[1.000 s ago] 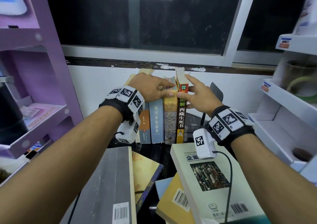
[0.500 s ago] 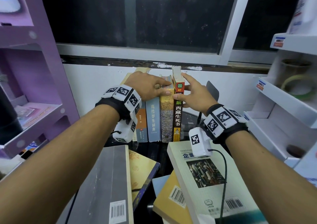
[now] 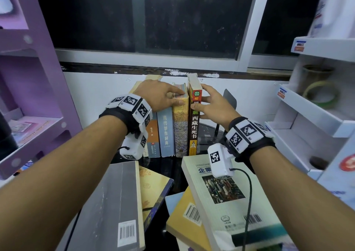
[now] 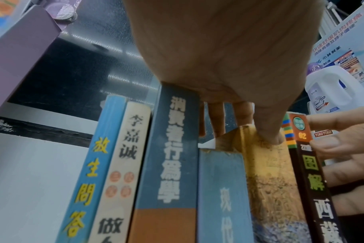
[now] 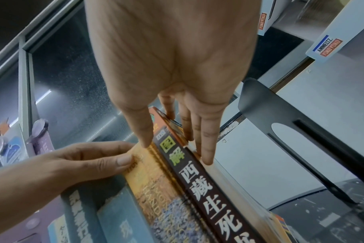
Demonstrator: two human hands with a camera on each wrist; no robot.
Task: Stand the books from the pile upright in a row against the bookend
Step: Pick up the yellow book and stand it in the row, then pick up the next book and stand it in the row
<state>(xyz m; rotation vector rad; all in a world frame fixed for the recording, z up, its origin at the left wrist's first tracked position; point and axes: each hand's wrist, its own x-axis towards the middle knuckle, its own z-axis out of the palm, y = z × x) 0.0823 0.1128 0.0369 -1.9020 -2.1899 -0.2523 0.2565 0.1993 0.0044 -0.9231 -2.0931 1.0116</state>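
Observation:
A row of upright books stands against the white wall. My left hand (image 3: 179, 98) lies over their tops and pinches the yellow-spined book (image 3: 180, 127) between thumb and fingers, as the left wrist view shows on the yellow-spined book (image 4: 270, 180). My right hand (image 3: 206, 102) grips the dark brown book (image 3: 194, 127) at the row's right end, thumb by the spine, fingers on its right cover (image 5: 202, 189). The black bookend (image 3: 230, 101) stands right of it with a gap between (image 5: 301, 131). The pile lies in front: a pale green book (image 3: 226, 197), a grey book (image 3: 111, 202), several others.
A purple shelf unit (image 3: 38, 97) stands at the left. White display shelves (image 3: 307, 112) stand at the right, close behind the bookend. The window sill (image 3: 153, 58) runs above the row. A cable (image 3: 249, 202) from my right wrist hangs over the pale green book.
Both hands keep the same hold on the same books. Only the head view has shifted slightly.

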